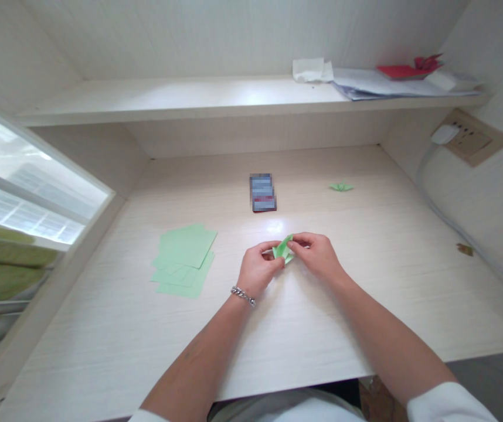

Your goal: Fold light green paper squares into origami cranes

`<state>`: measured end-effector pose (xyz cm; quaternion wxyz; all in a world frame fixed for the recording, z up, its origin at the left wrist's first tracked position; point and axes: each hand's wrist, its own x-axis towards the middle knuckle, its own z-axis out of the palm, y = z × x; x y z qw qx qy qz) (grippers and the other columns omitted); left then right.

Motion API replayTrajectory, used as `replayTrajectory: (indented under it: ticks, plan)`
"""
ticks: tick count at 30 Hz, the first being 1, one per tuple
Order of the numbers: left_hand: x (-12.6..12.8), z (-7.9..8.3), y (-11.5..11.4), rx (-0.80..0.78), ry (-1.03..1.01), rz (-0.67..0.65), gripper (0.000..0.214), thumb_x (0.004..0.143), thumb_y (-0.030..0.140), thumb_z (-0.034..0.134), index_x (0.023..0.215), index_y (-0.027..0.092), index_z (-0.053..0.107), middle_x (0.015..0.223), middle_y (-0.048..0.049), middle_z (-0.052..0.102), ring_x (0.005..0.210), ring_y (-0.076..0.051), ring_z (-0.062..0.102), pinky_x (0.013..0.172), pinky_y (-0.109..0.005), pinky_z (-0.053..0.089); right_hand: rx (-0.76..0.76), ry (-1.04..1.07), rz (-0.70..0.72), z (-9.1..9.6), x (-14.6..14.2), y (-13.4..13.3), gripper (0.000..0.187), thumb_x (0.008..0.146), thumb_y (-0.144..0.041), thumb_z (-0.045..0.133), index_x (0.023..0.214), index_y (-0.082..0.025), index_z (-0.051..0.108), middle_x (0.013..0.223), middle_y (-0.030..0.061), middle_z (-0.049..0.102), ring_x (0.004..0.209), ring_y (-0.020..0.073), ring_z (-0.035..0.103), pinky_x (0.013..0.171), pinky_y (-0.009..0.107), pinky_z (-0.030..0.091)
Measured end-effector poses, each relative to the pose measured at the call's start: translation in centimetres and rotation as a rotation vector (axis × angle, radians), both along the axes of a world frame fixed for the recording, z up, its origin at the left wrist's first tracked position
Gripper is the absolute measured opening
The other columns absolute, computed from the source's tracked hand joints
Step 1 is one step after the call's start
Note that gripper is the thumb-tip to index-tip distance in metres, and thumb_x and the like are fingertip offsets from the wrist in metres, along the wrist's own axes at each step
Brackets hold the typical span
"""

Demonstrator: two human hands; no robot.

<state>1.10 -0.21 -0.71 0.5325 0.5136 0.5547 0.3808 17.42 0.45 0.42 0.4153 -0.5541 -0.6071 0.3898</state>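
Note:
A small folded piece of green paper (283, 251) is held between both hands above the pale desk. My left hand (258, 266), with a chain bracelet at its wrist, pinches its left and lower side. On its upper right edge, my right hand (317, 252) closes thumb and forefinger. The paper has pointed flaps, and some of its folds are hidden behind the fingers. Left of my hands lies a loose, overlapping pile of green paper sheets (185, 246). A finished-looking green paper crane (342, 187) rests toward the back right of the desk.
A phone (263, 193) lies beyond my hands. Above, a shelf (190, 97) carries papers (379, 85) and a red paper piece (401, 71). A charger cable (427, 193) runs from the wall socket (473, 138) down the right side. A window stands at left.

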Motion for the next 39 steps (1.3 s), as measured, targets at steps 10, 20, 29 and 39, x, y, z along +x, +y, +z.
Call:
replayTrajectory:
  ticks: [10,20,29,39]
  plan:
    - [0.1,0.0,0.0,0.014,-0.086,0.039,0.042,0.062,0.018,0.073,0.103,0.013,0.068,0.067,-0.0025,0.068,0.059,-0.014,0.062,0.053,-0.022,0.049,-0.07,0.087,0.049,-0.3,-0.2,0.0,0.022,0.075,-0.029,0.064,0.092,-0.02,0.074,0.091,0.0052,0.075,0.083,0.0223,0.069,0.078,0.033,0.053]
    - [0.0,-0.3,0.1,0.013,-0.19,0.028,0.046,0.063,0.023,0.075,0.108,0.015,0.066,0.075,-0.0042,0.07,0.067,-0.017,0.065,0.058,-0.024,0.051,-0.207,0.389,0.141,-1.1,-0.2,0.5,0.039,0.067,-0.031,0.072,0.104,-0.016,0.07,0.103,0.0097,0.072,0.093,0.0242,0.068,0.08,0.035,0.053]
    - [0.0,-0.3,0.0,0.033,-0.187,0.019,0.047,0.063,0.023,0.076,0.108,0.015,0.065,0.079,-0.0041,0.07,0.07,-0.016,0.065,0.058,-0.023,0.05,-0.225,0.308,0.066,-0.5,-0.3,0.0,0.029,0.068,-0.028,0.07,0.094,-0.014,0.073,0.089,0.0087,0.074,0.075,0.0201,0.068,0.065,0.028,0.052]
    - [0.2,0.0,-0.1,0.046,-0.178,0.03,0.044,0.063,0.02,0.075,0.106,0.015,0.067,0.082,-0.005,0.07,0.067,-0.015,0.063,0.058,-0.024,0.05,-0.224,0.285,-0.02,-0.9,-0.7,0.1,0.028,0.065,-0.026,0.071,0.089,-0.012,0.072,0.083,0.0092,0.073,0.066,0.0171,0.065,0.058,0.025,0.05]
